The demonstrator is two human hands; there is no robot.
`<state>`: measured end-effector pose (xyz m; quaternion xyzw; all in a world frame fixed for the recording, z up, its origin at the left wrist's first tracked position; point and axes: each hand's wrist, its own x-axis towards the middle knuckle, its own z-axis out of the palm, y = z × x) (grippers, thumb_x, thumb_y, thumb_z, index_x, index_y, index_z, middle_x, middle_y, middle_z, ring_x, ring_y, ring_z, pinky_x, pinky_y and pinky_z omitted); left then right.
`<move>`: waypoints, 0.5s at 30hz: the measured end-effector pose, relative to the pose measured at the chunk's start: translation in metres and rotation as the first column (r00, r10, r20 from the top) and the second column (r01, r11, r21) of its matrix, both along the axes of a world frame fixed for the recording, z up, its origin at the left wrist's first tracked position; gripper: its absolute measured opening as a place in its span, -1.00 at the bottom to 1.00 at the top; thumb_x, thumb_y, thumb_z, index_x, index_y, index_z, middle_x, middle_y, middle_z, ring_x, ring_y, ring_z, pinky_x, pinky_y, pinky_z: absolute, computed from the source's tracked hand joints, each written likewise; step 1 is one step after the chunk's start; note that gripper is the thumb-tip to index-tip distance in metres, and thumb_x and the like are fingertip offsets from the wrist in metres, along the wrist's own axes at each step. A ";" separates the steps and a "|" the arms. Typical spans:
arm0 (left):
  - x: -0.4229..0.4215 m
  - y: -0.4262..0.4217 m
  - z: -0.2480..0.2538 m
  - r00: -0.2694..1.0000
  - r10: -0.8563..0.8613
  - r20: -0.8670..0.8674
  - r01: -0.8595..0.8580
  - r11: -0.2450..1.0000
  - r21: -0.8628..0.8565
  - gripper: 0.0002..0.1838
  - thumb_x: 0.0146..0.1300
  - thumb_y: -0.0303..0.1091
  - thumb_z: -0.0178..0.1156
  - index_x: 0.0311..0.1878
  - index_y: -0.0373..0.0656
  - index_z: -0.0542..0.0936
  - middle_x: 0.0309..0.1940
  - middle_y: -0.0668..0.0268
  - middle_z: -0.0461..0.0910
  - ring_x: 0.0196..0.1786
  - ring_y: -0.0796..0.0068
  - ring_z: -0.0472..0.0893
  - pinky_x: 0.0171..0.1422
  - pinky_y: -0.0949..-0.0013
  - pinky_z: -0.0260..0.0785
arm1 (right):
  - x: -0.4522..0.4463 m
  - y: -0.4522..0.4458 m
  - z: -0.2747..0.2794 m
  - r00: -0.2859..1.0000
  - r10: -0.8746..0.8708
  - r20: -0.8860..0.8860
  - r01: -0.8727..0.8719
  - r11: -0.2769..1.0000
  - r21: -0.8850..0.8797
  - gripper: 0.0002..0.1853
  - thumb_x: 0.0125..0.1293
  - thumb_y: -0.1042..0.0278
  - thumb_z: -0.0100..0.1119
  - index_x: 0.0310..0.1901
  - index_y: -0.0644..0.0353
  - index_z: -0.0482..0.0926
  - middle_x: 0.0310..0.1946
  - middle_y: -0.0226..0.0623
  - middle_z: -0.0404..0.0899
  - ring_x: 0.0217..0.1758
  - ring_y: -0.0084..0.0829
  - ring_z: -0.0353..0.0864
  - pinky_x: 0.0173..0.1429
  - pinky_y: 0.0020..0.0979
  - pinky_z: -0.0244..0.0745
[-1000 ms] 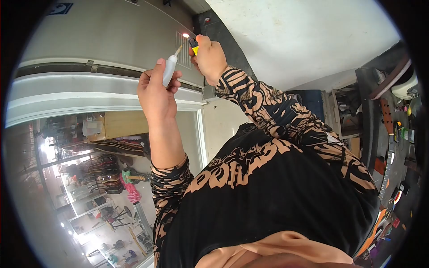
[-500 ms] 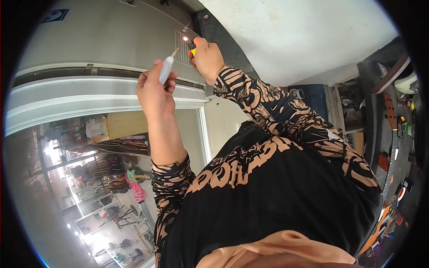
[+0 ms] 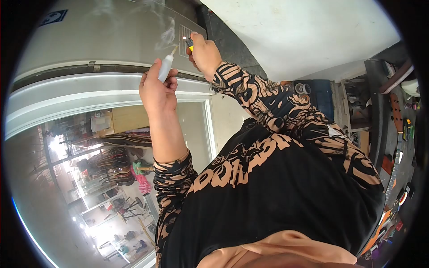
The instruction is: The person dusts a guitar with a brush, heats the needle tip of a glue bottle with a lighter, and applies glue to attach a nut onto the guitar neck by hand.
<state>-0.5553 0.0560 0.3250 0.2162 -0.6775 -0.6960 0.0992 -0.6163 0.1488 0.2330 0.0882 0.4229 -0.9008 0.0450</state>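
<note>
My left hand [image 3: 158,89] is closed around a small white squeeze bottle [image 3: 165,68], tilted with its thin brownish nozzle [image 3: 174,50] pointing up and right. Pale smoke [image 3: 167,35] curls above the nozzle. Just to the right, my right hand [image 3: 206,54] grips a yellow and black lighter [image 3: 190,43], mostly hidden by the fingers. A small bright spot shows at the lighter's top, a short way from the nozzle; whether it is a flame I cannot make out. The two hands are apart.
Behind the hands runs a white door frame [image 3: 111,89] beside a grey panel with a slatted vent. Several guitars [image 3: 109,165] hang in the room at lower left. At far right, a dark workbench [image 3: 380,134] holds a guitar neck and tools.
Smoke now drifts above the nozzle, where none showed earlier. The glow by the lighter is smaller. Both hands have barely shifted, and the view has moved slightly.
</note>
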 end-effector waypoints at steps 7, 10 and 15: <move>-0.003 -0.008 -0.005 1.000 -0.007 -0.023 0.008 0.999 0.045 -0.73 0.28 -0.28 0.25 -0.16 -0.27 0.43 -0.51 0.08 0.57 -0.61 0.47 0.43 -0.52 0.48 0.19 | -0.009 -0.005 -0.005 1.000 -0.003 -0.003 0.003 0.999 0.054 -0.46 0.34 -0.05 -0.15 -0.54 0.30 0.48 -0.71 -0.32 0.37 -0.76 -0.56 0.20 -0.68 -0.44 0.00; -0.004 -0.010 -0.005 1.000 -0.017 -0.017 0.018 0.999 0.051 -0.73 0.28 -0.28 0.25 -0.15 -0.27 0.44 -0.51 0.09 0.56 -0.60 0.48 0.42 -0.52 0.48 0.19 | -0.011 -0.006 -0.005 0.999 -0.030 -0.041 0.037 0.981 0.189 -0.46 0.36 0.04 -0.24 -0.55 0.30 0.55 -0.62 -0.14 0.50 -0.54 -0.23 0.42 -0.35 -0.27 0.25; -0.004 -0.008 -0.006 1.000 0.004 -0.020 -0.004 0.999 0.039 -0.74 0.28 -0.29 0.25 -0.16 -0.27 0.44 -0.51 0.08 0.56 -0.60 0.48 0.42 -0.53 0.48 0.19 | -0.012 -0.005 -0.005 0.993 -0.032 -0.110 0.071 0.924 0.375 -0.45 0.39 0.15 -0.33 -0.54 0.26 0.60 -0.49 0.03 0.63 -0.29 0.10 0.62 -0.01 -0.10 0.48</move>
